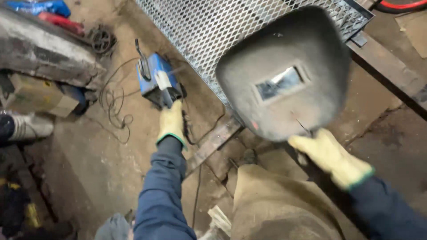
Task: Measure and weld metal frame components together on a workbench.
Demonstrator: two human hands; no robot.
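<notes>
My right hand (330,156), in a yellow work glove, grips the handle of a dark hand-held welding shield (284,75) with a small rectangular window, raised over the floor. My left hand (171,122), also gloved in yellow, reaches down to a small blue welding machine (156,80) on the floor and touches its near end; its fingertips are hidden against the machine. A thin welding rod (303,126) pokes up by my right hand. Both sleeves are dark blue.
A steel frame with expanded metal mesh (209,26) lies behind the shield. Black cables (116,102) curl on the dirt floor by the machine. A metal bar (213,142) lies near my legs. A worn beam (40,49) and cardboard box (35,95) sit left.
</notes>
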